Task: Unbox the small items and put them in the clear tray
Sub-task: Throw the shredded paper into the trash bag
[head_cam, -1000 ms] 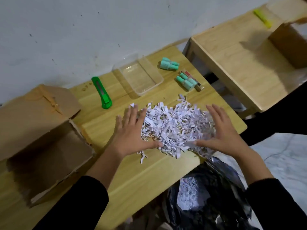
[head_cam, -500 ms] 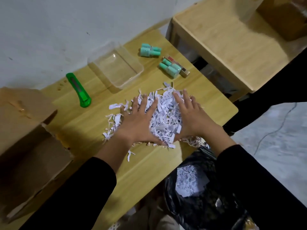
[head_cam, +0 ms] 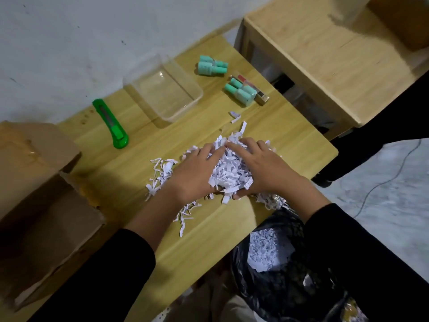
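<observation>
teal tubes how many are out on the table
4 tubes: one pair right of the tray, another pair nearer, beside a stick. More may hide under the shreds.

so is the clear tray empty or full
Empty: bare table shows through the clear tray; the teal items lie outside it.

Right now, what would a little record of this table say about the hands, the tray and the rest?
left hand: cups shredded paper from one side
right hand: cups the same pile, other side
clear tray: nothing in it
teal items: two clusters beside the tray, none inside
green utility knife: left of the tray
cardboard box: open, far left
black bag: below table edge, shreds inside
</observation>
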`<state>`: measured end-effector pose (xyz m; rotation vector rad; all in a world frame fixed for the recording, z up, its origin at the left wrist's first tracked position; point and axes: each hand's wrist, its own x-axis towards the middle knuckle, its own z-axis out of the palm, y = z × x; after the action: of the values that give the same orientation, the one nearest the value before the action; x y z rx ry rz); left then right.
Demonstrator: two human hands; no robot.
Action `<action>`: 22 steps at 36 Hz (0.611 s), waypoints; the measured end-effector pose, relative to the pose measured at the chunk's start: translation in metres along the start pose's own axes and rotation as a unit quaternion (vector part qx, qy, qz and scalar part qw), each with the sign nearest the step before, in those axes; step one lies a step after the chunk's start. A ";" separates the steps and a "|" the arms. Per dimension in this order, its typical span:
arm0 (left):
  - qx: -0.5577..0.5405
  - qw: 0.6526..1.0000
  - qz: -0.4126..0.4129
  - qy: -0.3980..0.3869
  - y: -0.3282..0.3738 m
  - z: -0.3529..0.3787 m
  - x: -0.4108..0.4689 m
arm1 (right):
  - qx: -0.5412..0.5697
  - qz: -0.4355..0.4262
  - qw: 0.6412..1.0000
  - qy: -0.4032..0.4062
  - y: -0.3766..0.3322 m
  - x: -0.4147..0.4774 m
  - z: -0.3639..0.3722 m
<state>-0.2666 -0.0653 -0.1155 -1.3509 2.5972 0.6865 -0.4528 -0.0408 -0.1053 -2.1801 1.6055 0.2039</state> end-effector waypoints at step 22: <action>0.020 0.999 -0.004 0.031 0.007 0.006 -0.016 | 0.066 -0.015 0.996 0.061 -0.003 -0.011 0.032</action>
<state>-0.2634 -0.0474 -0.1134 -1.3904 2.6372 0.5988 -0.4495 -0.0170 -0.1295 -2.1499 1.6029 -0.0440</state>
